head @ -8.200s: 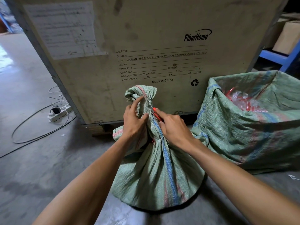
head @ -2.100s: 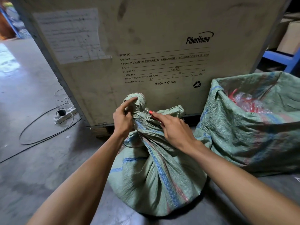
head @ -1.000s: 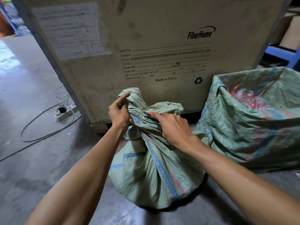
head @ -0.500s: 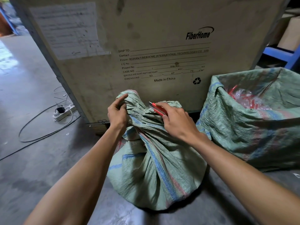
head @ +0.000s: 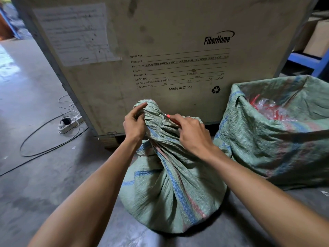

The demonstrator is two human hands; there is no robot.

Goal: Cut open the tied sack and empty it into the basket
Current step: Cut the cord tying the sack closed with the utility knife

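Standing behind everything is a big crate (head: 160,50) on the concrete floor (head: 35,175), and the sack (head: 170,184) sits upright just in front of it, its long axis rising from a wide base on the floor to a gathered neck (head: 156,122) near the crate's foot. An open sack (head: 276,136) of the same weave stands just beside it to the right, with red and clear plastic showing inside; no basket is in view. The left hand (head: 133,124) grips the neck from the left, fingers curled into the bunched cloth and forefinger stretched up over the top knot. The right hand (head: 191,132) comes in from the right, pinching a small red-handled cutter (head: 170,118), most of it hidden under the fingers. Its tip points left, across the neck and toward the left hand, and meets the cloth between the two hands. Whether the tie is cut cannot be told. Judging by this, the coming cut runs toward the left fingers, which lie near the blade's path.
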